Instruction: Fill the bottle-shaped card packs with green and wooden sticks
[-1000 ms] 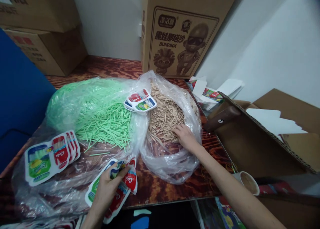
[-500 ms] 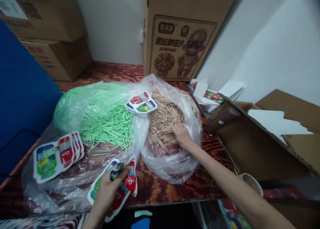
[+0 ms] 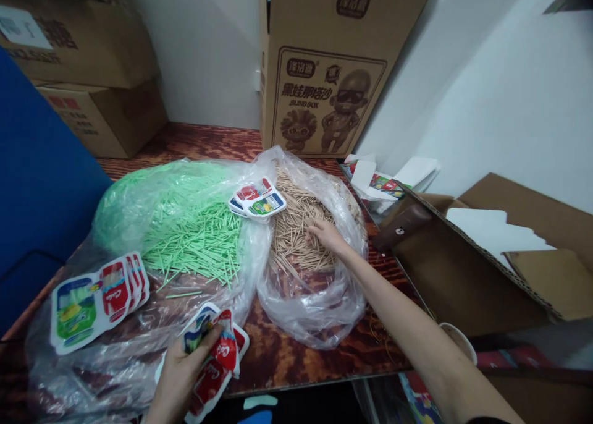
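Observation:
My left hand (image 3: 185, 362) is closed on several printed packets (image 3: 227, 343) with red cola and green pictures, low in front of me. One red packet end is bent up beside my thumb. My right hand (image 3: 327, 235) reaches into an open clear plastic bag (image 3: 306, 319) of thin brown sticks (image 3: 296, 201). Its fingers are pinched together at the sticks; how many they grip is hidden. To the left, thin green sticks (image 3: 199, 238) spill from another clear bag. A small stack of packets (image 3: 262, 201) lies between the two heaps, and a fanned stack (image 3: 74, 313) lies at the left.
A tall cardboard box (image 3: 324, 34) stands at the back, with more cartons (image 3: 106, 115) at the back left. An open carton (image 3: 445, 257) is at the right, near a paper cup (image 3: 458, 343). A blue panel (image 3: 41, 183) borders the left side.
My right hand has shifted slightly left within the brown sticks, its fingers now pinched. My left hand still holds the packets, a little lower and further left. The whole view has shifted slightly.

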A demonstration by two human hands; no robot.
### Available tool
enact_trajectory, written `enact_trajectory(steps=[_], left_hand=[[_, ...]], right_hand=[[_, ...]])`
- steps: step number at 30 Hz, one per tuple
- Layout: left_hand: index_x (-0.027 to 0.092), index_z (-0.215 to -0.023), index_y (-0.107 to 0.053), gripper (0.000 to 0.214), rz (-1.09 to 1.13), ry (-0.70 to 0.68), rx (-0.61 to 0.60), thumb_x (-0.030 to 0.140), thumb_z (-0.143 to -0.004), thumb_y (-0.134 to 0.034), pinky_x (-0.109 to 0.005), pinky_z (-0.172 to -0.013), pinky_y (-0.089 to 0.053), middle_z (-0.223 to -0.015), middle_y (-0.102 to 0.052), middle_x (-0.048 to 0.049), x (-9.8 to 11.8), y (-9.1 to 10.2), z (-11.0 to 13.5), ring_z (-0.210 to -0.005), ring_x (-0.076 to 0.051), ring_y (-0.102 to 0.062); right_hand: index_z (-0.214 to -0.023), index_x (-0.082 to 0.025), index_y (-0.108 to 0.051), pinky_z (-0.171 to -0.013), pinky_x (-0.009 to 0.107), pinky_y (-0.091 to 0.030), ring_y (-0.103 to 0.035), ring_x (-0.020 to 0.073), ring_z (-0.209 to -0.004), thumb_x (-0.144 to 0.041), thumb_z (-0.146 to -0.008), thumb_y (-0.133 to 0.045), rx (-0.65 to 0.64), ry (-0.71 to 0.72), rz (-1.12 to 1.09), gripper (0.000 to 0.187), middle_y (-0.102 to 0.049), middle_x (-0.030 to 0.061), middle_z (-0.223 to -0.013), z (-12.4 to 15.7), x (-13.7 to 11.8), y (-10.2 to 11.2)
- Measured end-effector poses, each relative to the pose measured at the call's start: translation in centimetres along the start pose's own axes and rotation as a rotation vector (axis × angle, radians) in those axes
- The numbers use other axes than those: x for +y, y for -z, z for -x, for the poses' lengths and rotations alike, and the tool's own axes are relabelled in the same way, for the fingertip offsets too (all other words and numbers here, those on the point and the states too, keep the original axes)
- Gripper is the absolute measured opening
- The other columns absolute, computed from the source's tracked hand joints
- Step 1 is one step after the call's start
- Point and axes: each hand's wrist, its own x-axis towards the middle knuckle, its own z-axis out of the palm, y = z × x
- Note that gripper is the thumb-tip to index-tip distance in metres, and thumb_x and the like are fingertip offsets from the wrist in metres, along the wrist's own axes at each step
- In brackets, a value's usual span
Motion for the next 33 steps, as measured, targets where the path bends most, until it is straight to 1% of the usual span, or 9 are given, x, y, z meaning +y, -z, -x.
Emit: enact_trajectory(steps=[5, 9, 12, 14, 18, 22, 27, 30, 33], left_hand=[[0.014, -0.077, -0.07, 0.044, 0.066, 0.076, -0.034, 0.043, -0.047, -0.085, -0.029, -0.058, -0.052, -0.064, -0.069, -0.0011, 0.4, 0.8, -0.5, -0.059, -0.02, -0.063], [0.013, -0.07, -0.068, 0.041, 0.056, 0.068, -0.058, 0.043, -0.047, -0.085, -0.026, -0.056, -0.05, -0.062, -0.068, -0.001, 0.9, 0.5, -0.8, -0.056, -0.018, -0.061], [0.013, -0.072, -0.069, 0.042, 0.019, 0.073, -0.038, 0.043, -0.047, -0.085, -0.026, -0.056, -0.05, -0.06, -0.067, -0.0006, 0.8, 0.1, -0.7, -0.055, -0.018, -0.061], [0.013, -0.071, -0.069, 0.042, -0.005, 0.077, -0.03, 0.045, -0.048, -0.084, -0.027, -0.057, -0.05, -0.06, -0.068, -0.0011, 0.6, -0.1, -0.6, -0.056, -0.018, -0.061], [0.013, -0.066, -0.069, 0.041, 0.012, 0.047, -0.039, 0.047, -0.048, -0.083, -0.026, -0.059, -0.05, -0.06, -0.068, -0.0015, 0.2, -0.2, -0.7, -0.056, -0.018, -0.061], [0.013, -0.067, -0.069, 0.042, 0.05, 0.066, -0.028, 0.045, -0.046, -0.085, -0.026, -0.058, -0.049, -0.061, -0.068, -0.0006, 0.2, -0.3, -0.8, -0.056, -0.017, -0.061], [0.014, -0.065, -0.068, 0.041, 0.047, 0.101, -0.015, 0.045, -0.045, -0.085, -0.023, -0.054, -0.047, -0.056, -0.066, 0.0007, 0.4, -0.3, -0.8, -0.052, -0.015, -0.059], [0.014, -0.065, -0.067, 0.041, 0.047, 0.091, -0.032, 0.046, -0.046, -0.085, -0.023, -0.054, -0.047, -0.055, -0.066, 0.0012, 0.3, -0.2, -0.7, -0.052, -0.015, -0.059], [0.014, -0.068, -0.069, 0.041, 0.059, 0.091, -0.032, 0.045, -0.047, -0.085, -0.024, -0.055, -0.049, -0.059, -0.068, -0.0006, 0.1, 0.0, -0.7, -0.054, -0.017, -0.061]], right_hand=[[-0.071, -0.021, -0.046, -0.059, 0.028, -0.049, -0.057, 0.0136, -0.052, -0.035, -0.079, -0.055, 0.164, 0.007, -0.353, 0.018, -0.06, -0.0029, -0.055, 1.7, -1.0, 0.0], [-0.081, -0.022, -0.048, -0.056, 0.027, -0.048, -0.054, 0.0121, -0.049, -0.04, -0.077, -0.061, 0.196, 0.025, -0.749, 0.023, -0.052, -0.0069, -0.056, 5.4, -1.6, -2.9], [-0.095, -0.021, -0.053, -0.063, 0.027, -0.047, -0.056, 0.0135, -0.059, -0.036, -0.085, -0.054, 0.266, 0.099, -0.657, 0.018, -0.054, -0.0055, -0.061, 9.3, -1.0, -6.5], [-0.091, -0.021, -0.055, -0.07, 0.027, -0.046, -0.058, 0.0145, -0.07, -0.034, -0.09, -0.048, 0.302, 0.141, -0.522, 0.015, -0.06, -0.0017, -0.071, 11.6, -0.1, -9.0], [-0.08, -0.02, -0.055, -0.073, 0.028, -0.043, -0.057, 0.0162, -0.075, -0.03, -0.09, -0.047, 0.192, 0.141, -0.364, 0.016, -0.062, 0.0008, -0.077, 13.7, 1.4, -11.6], [-0.087, -0.02, -0.056, -0.076, 0.028, -0.042, -0.058, 0.0162, -0.078, -0.026, -0.09, -0.042, 0.174, 0.153, -0.351, 0.015, -0.062, 0.0009, -0.079, 13.8, 1.5, -11.4], [-0.085, -0.021, -0.054, -0.06, 0.025, -0.04, -0.053, 0.0148, -0.062, -0.025, -0.089, -0.04, 0.058, 0.159, -0.235, 0.016, -0.054, -0.0015, -0.067, 12.9, 1.3, -10.1], [-0.086, -0.021, -0.052, -0.057, 0.025, -0.038, -0.05, 0.0144, -0.058, -0.025, -0.089, -0.038, 0.097, 0.15, -0.125, 0.015, -0.054, -0.0013, -0.07, 10.4, 0.6, -8.0], [-0.079, -0.02, -0.05, -0.064, 0.026, -0.038, -0.051, 0.0164, -0.067, -0.019, -0.089, -0.038, 0.146, 0.224, 0.178, 0.015, -0.055, 0.0008, -0.073, 7.0, -0.3, -5.5]])
